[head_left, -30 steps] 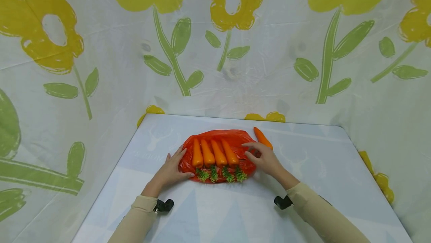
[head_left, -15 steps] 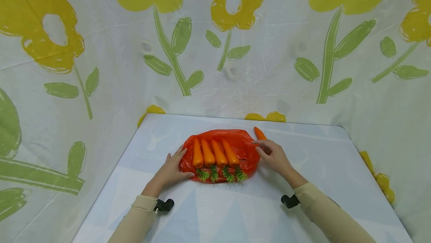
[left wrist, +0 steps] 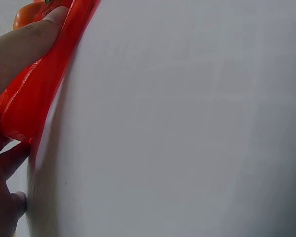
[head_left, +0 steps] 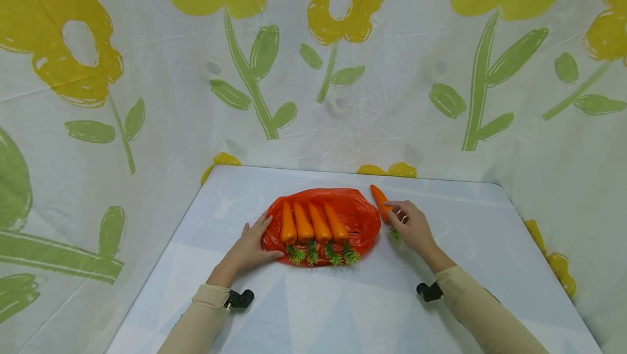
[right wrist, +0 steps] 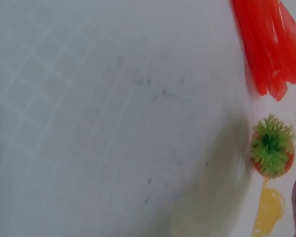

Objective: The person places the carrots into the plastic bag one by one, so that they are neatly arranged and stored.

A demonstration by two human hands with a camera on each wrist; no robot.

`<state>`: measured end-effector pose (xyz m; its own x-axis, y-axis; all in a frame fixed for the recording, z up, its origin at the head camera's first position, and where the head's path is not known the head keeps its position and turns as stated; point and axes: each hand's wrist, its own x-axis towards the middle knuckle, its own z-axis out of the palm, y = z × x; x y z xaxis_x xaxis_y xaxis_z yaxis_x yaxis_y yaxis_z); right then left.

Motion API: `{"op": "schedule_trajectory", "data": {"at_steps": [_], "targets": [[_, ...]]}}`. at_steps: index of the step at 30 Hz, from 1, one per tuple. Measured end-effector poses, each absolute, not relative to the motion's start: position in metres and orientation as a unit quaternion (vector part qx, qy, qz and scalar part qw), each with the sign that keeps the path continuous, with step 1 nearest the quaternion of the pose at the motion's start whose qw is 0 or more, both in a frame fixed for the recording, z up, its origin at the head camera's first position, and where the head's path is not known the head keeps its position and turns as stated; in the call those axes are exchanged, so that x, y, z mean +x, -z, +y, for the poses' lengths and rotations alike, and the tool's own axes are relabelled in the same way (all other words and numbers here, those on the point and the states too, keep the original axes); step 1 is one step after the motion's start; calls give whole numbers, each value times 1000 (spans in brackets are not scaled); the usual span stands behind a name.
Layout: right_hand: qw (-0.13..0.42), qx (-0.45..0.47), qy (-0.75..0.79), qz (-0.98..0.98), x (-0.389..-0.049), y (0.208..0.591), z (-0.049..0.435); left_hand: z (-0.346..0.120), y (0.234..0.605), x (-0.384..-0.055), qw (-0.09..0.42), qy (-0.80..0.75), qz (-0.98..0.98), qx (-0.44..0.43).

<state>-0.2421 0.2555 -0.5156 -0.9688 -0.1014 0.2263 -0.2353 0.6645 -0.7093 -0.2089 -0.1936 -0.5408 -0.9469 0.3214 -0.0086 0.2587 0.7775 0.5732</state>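
Several orange carrots with green tops lie side by side on a red plastic bag [head_left: 360,199]; one of them is this carrot [head_left: 288,226]. My left hand [head_left: 250,245] rests along the bag's left edge, its fingers spread and its thumb toward the near side. In the left wrist view the thumb lies on the red plastic [left wrist: 27,94]. A loose carrot [head_left: 377,195] lies just right of the bag, and my right hand [head_left: 411,226] is over it with bent fingers at its side. The right wrist view shows its green top [right wrist: 271,145] end-on.
The pale table [head_left: 318,310] has a printed pattern of triangles. Behind and beside it hangs a white sheet [head_left: 392,92] with yellow flowers. Black wrist cameras sit on both forearms.
My right hand has moved right, from above the bag's right part to the loose carrot, and the carrot's green top now shows. The left hand and the bag have stayed put.
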Motion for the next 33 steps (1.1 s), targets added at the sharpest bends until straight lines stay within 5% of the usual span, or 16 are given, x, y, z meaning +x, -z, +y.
{"op": "schedule_trajectory", "data": {"at_steps": [19,33], "targets": [[-36,22,-378,-925,-257,528,259,-193,540,-208,56,-297,942,148],[-14,4,-357,-934,-250,530,263,-194,540,-208,61,-298,942,144]]}}
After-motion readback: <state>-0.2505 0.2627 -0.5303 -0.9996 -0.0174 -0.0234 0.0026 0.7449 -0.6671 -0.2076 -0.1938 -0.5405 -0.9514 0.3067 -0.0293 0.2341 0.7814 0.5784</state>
